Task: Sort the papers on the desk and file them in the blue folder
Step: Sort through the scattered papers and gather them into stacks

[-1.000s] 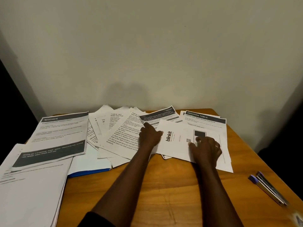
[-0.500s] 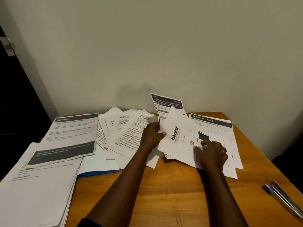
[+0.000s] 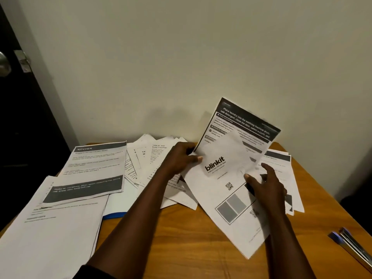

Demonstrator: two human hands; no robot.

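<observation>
Head view has the left hand pinching the left edge of the blinkit sheet, thumb on top. The laundry sheet stands tilted behind it, right of centre. The right hand lies with fingers spread on that sheet's lower half.

One thin pinch on an edge looks fragile. Either sheet could slip and drop back onto the fanned papers at mid-frame, undoing the sorting. Dragging the blinkit sheet could also pull the pages beneath it toward the near edge of the desk. The blue folder shows only as a corner at lower centre-left, buried under white sheets. Tugging it free would likely spill the kitchen sheet and its pile.

Whether the left fingers hold both sheets is hidden. The right fingertips are blurred, and the pens at lower right are cut off.
</observation>
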